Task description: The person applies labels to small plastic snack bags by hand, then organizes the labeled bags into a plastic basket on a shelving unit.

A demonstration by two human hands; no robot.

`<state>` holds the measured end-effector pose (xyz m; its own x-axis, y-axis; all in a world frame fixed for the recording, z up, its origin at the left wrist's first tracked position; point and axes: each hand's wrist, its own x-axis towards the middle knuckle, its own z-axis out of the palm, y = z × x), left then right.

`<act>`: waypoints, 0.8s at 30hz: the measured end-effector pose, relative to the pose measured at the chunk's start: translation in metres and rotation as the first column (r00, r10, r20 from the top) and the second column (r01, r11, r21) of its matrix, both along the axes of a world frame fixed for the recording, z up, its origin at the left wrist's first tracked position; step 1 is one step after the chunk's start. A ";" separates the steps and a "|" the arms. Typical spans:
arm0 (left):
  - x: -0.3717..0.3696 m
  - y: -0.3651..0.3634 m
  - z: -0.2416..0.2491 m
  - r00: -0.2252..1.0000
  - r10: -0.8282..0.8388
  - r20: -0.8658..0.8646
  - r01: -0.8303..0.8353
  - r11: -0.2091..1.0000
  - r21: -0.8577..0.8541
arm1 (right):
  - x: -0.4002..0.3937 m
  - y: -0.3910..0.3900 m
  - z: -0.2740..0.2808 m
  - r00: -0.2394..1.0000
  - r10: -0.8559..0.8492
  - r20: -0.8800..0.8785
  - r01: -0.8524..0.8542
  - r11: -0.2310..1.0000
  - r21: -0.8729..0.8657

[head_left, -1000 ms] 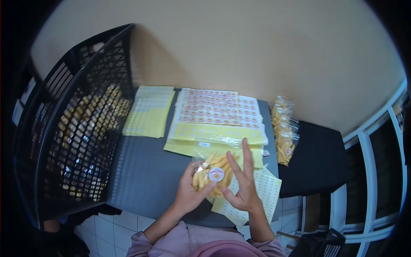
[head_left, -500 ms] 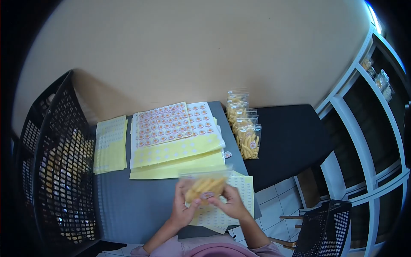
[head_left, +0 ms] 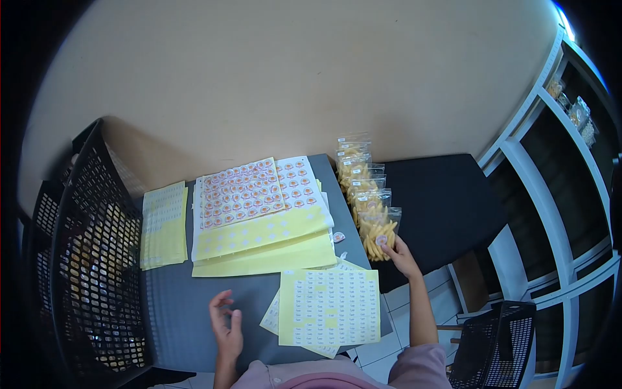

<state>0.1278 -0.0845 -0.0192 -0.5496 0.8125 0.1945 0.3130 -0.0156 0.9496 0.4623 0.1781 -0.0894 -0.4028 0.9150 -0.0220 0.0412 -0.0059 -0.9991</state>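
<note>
A clear zip bag of yellow finger-shaped snacks (head_left: 378, 232) with a round sticker is gripped near its bottom by my right hand (head_left: 403, 257). It stands at the front of a row of similar snack bags (head_left: 355, 170). My left hand (head_left: 225, 324) hovers above the grey table (head_left: 175, 318), fingers curled apart, holding nothing. To its right lie yellow-backed sheets of small text labels (head_left: 329, 306). Farther back is a stack of round-sticker sheets (head_left: 243, 191), part of it peeled to bare yellow backing.
On the left stands a tall black plastic crate (head_left: 97, 259) with packed bags inside. Another pile of label sheets (head_left: 163, 223) lies beside it. A black-covered surface (head_left: 431, 207) adjoins the table on the right, with white shelving (head_left: 538, 188) beyond. A black basket (head_left: 499, 343) is low at right.
The snack bag, held in both hands over the label sheets, has gone right to the front of the row in my right hand. My left hand has let go and moved left.
</note>
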 end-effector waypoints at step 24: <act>-0.075 -0.208 0.124 0.052 0.943 -0.329 -0.055 0.332 0.942 | -0.158 -0.043 0.173 0.794 -0.564 0.227 0.021 0.399 0.917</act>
<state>0.0524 -0.2928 0.1052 0.1205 -0.2549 0.9594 0.9640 0.2607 -0.0518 0.3047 0.1349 0.0837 -0.2870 0.6084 0.7399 0.6402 0.6964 -0.3242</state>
